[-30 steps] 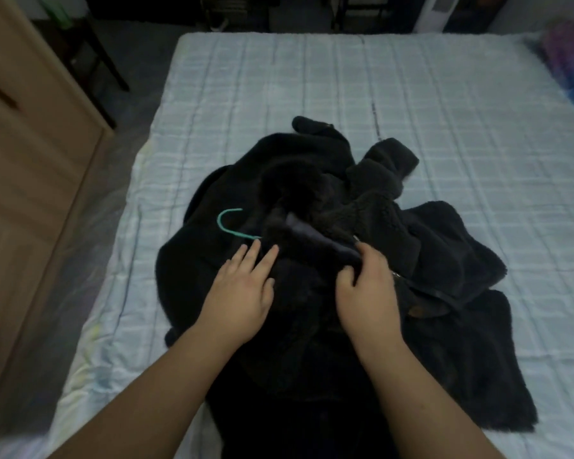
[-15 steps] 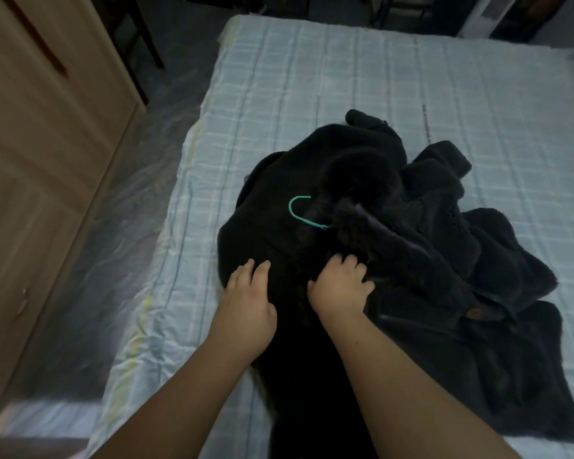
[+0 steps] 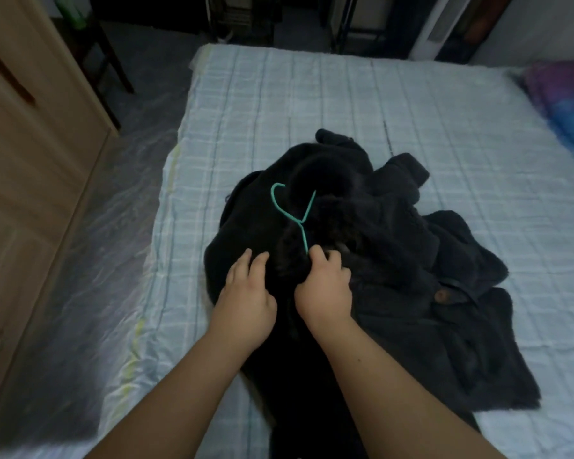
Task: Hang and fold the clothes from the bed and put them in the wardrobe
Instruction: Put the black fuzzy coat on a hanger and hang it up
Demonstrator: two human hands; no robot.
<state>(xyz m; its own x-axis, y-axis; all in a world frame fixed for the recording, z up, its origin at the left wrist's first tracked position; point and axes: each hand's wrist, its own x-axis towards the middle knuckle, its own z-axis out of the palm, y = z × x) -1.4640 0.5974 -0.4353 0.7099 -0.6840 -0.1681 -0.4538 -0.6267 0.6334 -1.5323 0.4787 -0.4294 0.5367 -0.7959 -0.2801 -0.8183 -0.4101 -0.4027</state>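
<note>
A bulky black fleece coat [image 3: 395, 253] lies crumpled on the pale checked bed [image 3: 312, 104]. A thin teal hanger [image 3: 294, 215] sticks out of its collar area, hook pointing up and left, most of its frame buried in the fabric. My right hand [image 3: 323, 286] grips a fold of the coat right at the hanger's lower wire, fingers curled. My left hand [image 3: 246, 293] rests on the coat just to the left, fingers fairly straight, pressing the fabric. A brown button [image 3: 441, 296] shows on the coat's right side.
The wooden wardrobe [image 3: 30, 160] stands along the left, doors closed. Plastic sheeting [image 3: 113, 226] covers the floor between it and the bed. A purple and blue pillow [image 3: 564, 101] lies at the bed's far right. Dark furniture stands beyond the bed's head.
My right hand moved left across the coat and curled into the fabric near the hanger. More of the teal hanger wire has come out of the coat. My left hand slid slightly back.
</note>
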